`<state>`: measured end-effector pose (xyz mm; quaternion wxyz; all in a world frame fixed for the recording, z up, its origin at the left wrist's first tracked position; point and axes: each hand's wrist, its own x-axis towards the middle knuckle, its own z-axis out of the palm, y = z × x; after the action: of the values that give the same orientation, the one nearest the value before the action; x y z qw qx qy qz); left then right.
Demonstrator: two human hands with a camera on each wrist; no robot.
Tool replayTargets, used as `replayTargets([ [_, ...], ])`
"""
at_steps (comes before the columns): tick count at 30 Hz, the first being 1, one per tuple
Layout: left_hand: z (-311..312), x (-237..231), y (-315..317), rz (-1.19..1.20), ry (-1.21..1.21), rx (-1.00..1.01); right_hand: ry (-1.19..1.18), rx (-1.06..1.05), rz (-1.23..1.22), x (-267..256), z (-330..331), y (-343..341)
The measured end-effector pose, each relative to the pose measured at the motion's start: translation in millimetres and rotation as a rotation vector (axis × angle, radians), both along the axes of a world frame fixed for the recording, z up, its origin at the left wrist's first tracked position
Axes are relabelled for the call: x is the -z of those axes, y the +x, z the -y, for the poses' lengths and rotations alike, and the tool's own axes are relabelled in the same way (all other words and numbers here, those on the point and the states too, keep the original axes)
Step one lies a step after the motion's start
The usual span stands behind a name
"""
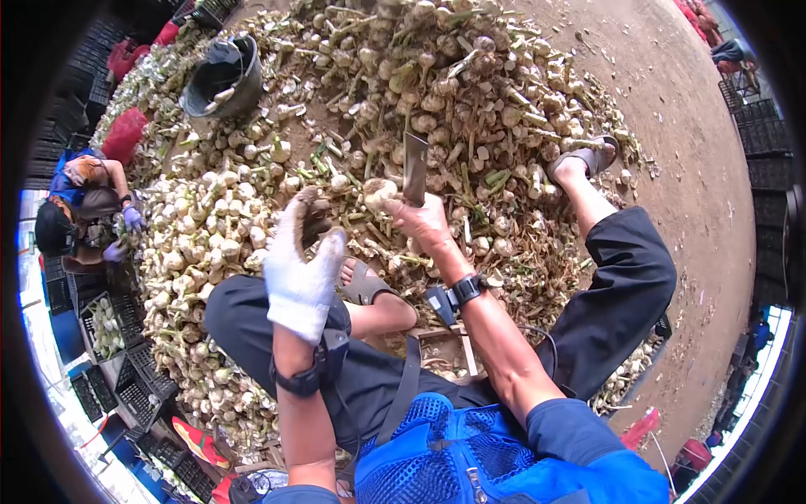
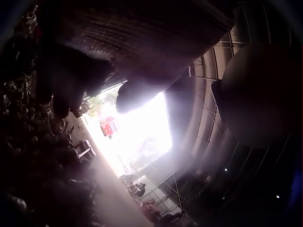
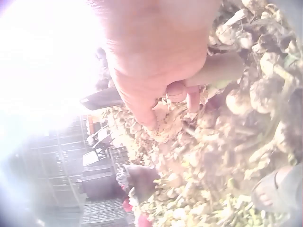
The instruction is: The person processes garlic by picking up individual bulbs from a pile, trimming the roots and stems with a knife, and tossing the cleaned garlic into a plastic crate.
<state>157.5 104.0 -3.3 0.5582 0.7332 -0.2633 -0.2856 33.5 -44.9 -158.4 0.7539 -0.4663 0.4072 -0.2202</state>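
Note:
My right hand (image 1: 424, 223) is bare and grips a knife (image 1: 415, 168), its broad blade pointing away from me over the heap. The same hand's fingertips pinch a garlic bulb (image 1: 379, 191) beside the blade. From the right wrist, the bulb (image 3: 165, 124) shows under the fingers and the blade (image 3: 101, 98) juts out to the left. My left hand (image 1: 300, 273), in a white glove with soiled fingertips, is raised over my bent knee, thumb and fingers apart and nothing between them. The left wrist view is dark, with the gloved hand (image 2: 137, 42) across its top.
A large heap of stalked garlic (image 1: 453, 92) rises in front of me, and trimmed bulbs (image 1: 206, 227) pile at the left. A dark bucket (image 1: 243, 99) stands at the back left. Another person (image 1: 84, 189) works at the far left near black crates (image 1: 138, 386). Bare ground (image 1: 697, 210) lies to the right.

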Motion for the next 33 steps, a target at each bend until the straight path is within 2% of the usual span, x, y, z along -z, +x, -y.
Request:
replayTargets([
  [2,5.5,18.7,4.4,0.367,0.264,0.034,0.087,0.031,0.189,-17.2,-14.4,3.9],
  [3,9.6,9.5,-0.8,0.488,0.467,0.033,0.155,-0.01,0.292,-15.6,-18.2,-0.1],
  [4,13.7,10.3,-1.5,0.529,0.545,0.044,0.22,-0.056,0.397,-28.4,-19.8,-1.3],
  [5,12.4,36.6,8.5,0.46,0.467,0.048,0.241,-0.046,0.425,-41.4,-23.0,-4.4],
  [6,18.5,31.6,10.9,0.391,0.39,0.061,0.263,-0.057,0.492,-56.0,-24.3,-6.2],
  [7,17.8,19.2,3.6,0.108,0.25,0.112,0.264,-0.077,0.516,-68.5,-25.2,-8.6],
  [8,18.5,24.6,2.2,-0.108,0.004,0.189,0.265,-0.097,0.537,-80.7,-25.9,-11.2],
  [12,17.9,2.7,-8.4,-0.232,-0.153,0.263,0.112,-0.132,0.513,-127.5,-25.1,-28.1],
  [13,22.4,5.5,-9.5,-0.154,-0.253,0.244,-0.083,-0.147,0.382,-138.2,-23.4,-34.3],
  [14,22.3,4.2,-10.2,-0.19,-0.268,0.213,-0.274,-0.156,0.244,-144.4,-22.1,-38.7],
  [15,23.7,-2.7,-15.2,-0.2,-0.281,0.207,-0.765,-0.066,0.197,-142.3,-17.6,-36.0],
  [16,25.4,-8.6,-20.5,-0.212,-0.293,0.201,-1.008,-0.039,0.143,-140.3,-11.7,-37.4],
  [18,27.3,8.7,-7.6,-0.188,-0.25,0.225,-1.257,-0.029,-0.016,-143.9,-10.4,-48.7],
  [20,30.8,38.3,10.4,0.737,0.05,0.548,-1.355,-0.043,-0.141,-149.1,-16.2,-52.2],
  [22,32.0,30.1,-9.8,0.096,-0.213,0.422,-1.396,-0.066,-0.171,-151.4,-21.1,-53.2],
  [24,25.3,9.7,-18.4,0.017,-0.213,0.363,-1.401,-0.082,-0.17,-149.3,-25.7,-51.7],
  [26,22.6,12.9,-15.6,0.023,-0.195,0.355,-1.407,-0.103,-0.167,-143.0,-30.0,-47.6],
  [30,21.1,25.0,-8.6,0.179,-0.114,0.39,-1.333,-0.005,-0.127,-124.5,-35.9,-36.2],
  [31,21.8,28.3,-7.1,0.363,-0.063,0.429,-1.322,0.029,-0.124,-121.7,-36.7,-34.6],
  [33,20.8,29.0,-2.7,0.881,0.116,0.508,-1.329,0.058,-0.128,-115.2,-38.1,-32.4],
])
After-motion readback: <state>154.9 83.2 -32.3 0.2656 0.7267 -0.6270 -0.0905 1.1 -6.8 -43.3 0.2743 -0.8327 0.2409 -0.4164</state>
